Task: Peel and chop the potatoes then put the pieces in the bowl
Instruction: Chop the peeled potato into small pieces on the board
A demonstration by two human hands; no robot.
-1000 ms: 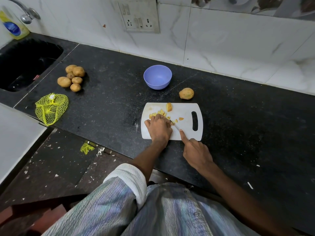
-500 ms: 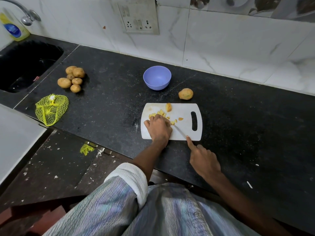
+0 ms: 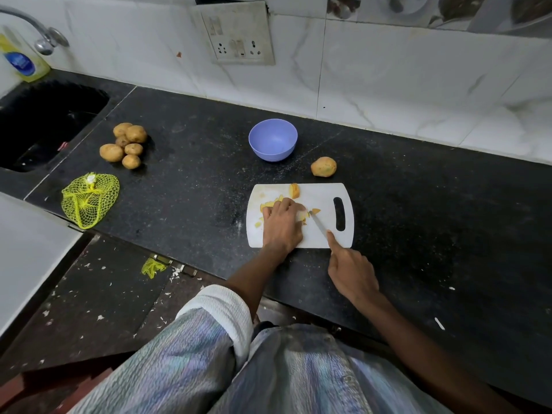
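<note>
1. Head view: a white board (image 3: 325, 201) lies on a black counter (image 3: 194, 189), its handle slot to the right.
2. Left hand (image 3: 282, 225) rests knuckles-up on the board, fingers curled down over a potato piece (image 3: 301, 216) and pinning it.
3. Right hand (image 3: 352, 271) grips a knife (image 3: 318, 224), forefinger stretched along its spine; the blade tip sits at the piece, just right of the left fingers.
4. Yellow cut pieces (image 3: 270, 204) lie on the board's left part, beyond and beside the left hand. A larger chunk (image 3: 294, 191) stands at the far edge; a small bit (image 3: 315, 210) lies right of the blade.
5. One whole potato (image 3: 323, 167) sits on the counter just beyond the board.
6. Blue bowl (image 3: 273, 140) stands farther back, left of that potato; no pieces show inside.
7. Six unpeeled potatoes (image 3: 125, 144) are clustered at far left, near the sink (image 3: 44, 121).
8. Yellow net bag (image 3: 89, 198) lies at the counter's front left edge.
9. A yellow bottle (image 3: 22, 62) with a blue label stands behind the sink; its writing is too blurred to read.
10. Wall socket plate (image 3: 239, 35) carries no legible marking.
</note>
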